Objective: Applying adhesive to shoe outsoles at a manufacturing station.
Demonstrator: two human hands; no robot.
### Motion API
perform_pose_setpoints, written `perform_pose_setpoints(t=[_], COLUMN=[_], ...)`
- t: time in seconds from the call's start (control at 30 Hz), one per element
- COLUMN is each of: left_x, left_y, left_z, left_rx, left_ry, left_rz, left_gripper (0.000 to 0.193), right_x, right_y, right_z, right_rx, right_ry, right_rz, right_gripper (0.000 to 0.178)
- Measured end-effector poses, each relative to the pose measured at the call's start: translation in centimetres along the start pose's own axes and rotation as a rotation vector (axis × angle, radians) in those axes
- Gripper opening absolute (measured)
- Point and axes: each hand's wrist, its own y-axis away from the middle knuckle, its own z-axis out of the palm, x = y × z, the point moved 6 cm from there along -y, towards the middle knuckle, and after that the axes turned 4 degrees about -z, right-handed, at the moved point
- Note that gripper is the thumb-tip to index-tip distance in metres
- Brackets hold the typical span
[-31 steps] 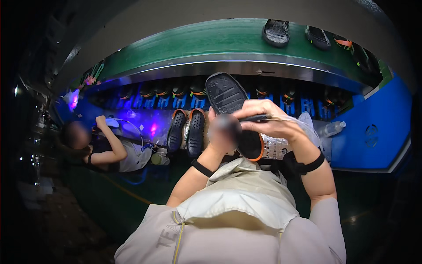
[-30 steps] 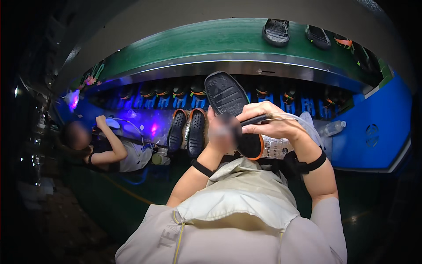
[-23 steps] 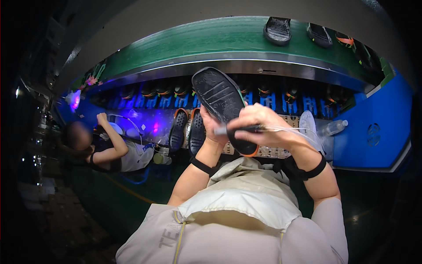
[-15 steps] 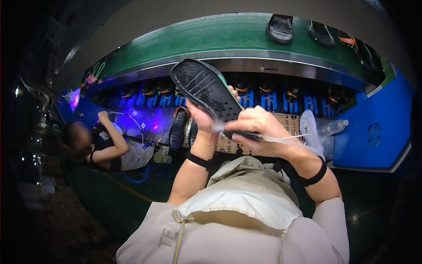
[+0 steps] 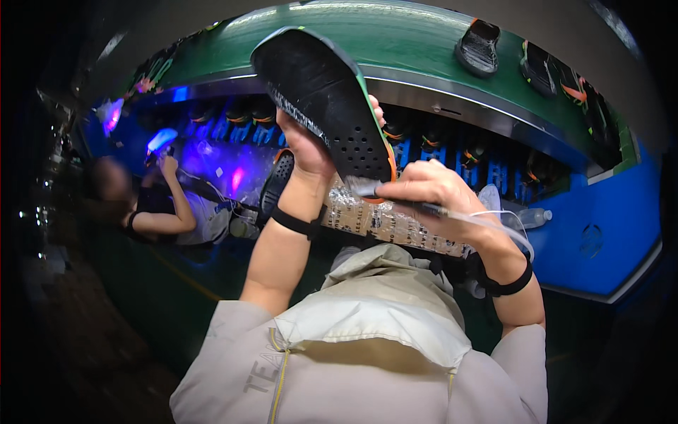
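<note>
My left hand [image 5: 308, 145] grips a black shoe sole [image 5: 311, 92] from beneath and along its sides, with fingertips showing at its right edge. The sole is tilted, toe end up and away, its hole-dotted heel toward me. Its rim has green and orange parts, and a wet whitish streak runs along the left edge. My right hand [image 5: 431, 189] is closed around a slim dark-handled brush [image 5: 363, 186] with a clear tube trailing from it. The brush tip is at the heel end; whether the bristles touch is hard to tell.
Beyond my hands runs a green conveyor belt [image 5: 395, 42] carrying dark soles [image 5: 480, 53] on the right. Below it, shoes sit on blue holders. A cardboard-covered ledge [image 5: 374, 225], another sole [image 5: 277, 182] and a plastic bottle [image 5: 534, 218] lie nearer. A co-worker [image 5: 166, 201] sits at left.
The sole has come up closer to the view, and its whitish streak at the left edge now shows. The brush stays by the heel end. The co-worker's hand now holds up a brightly lit object.
</note>
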Motion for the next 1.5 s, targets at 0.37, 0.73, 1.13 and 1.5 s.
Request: perform_pose_setpoints(t=[0.37,0.73,1.13,1.5], left_x=[-0.5,-4.6,-1.1,-15.8], left_y=[-3.5,-5.1,2.7,23.8], left_z=[1.6,3.3,-10.7,-25.9], left_rx=[-0.052,-0.100,0.129,0.579], left_ry=[-0.397,-0.794,-0.058,0.667], left_rz=[-0.178,-0.723,-0.209,-0.662], left_gripper=[0.061,0.060,0.074,0.083], right_x=[0.3,1.1,5.2,14.2], right_y=[-0.6,-1.5,2.7,8.2], right_z=[-0.8,-0.7,-0.9,7.1], right_rx=[-0.223,-0.136,0.259,0.422], right_ry=[-0.056,0.275,-0.207,-0.360], right_rz=[-0.059,-0.043,0.290,0.749], right_gripper=[0.034,0.033,0.023,0.017])
